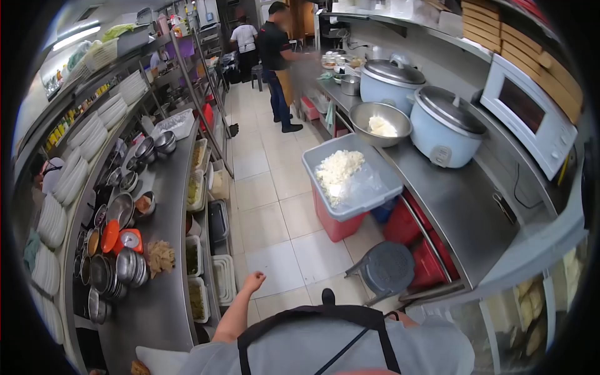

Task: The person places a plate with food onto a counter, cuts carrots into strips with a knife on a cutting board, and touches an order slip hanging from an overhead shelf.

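My left hand (254,281) hangs in front of me over the tiled floor, with its fingers curled in and nothing visible in them. It touches nothing and is nearest to the white containers on the low shelf to its left. My right hand is out of view; only a bit of the right arm shows beside the apron strap. Ahead to the right, a grey tub (307,164) rests on a red bin (337,224). Pale shredded food (339,169) and a clear plastic bag (370,185) lie in the tub.
Right of me stand a dark stool (386,267) and a steel counter with rice cookers (440,128) and a metal bowl (357,130). Left is a steel counter with stacked metal bowls (131,265) and an orange scale (128,241). A person (275,62) stands in the aisle.
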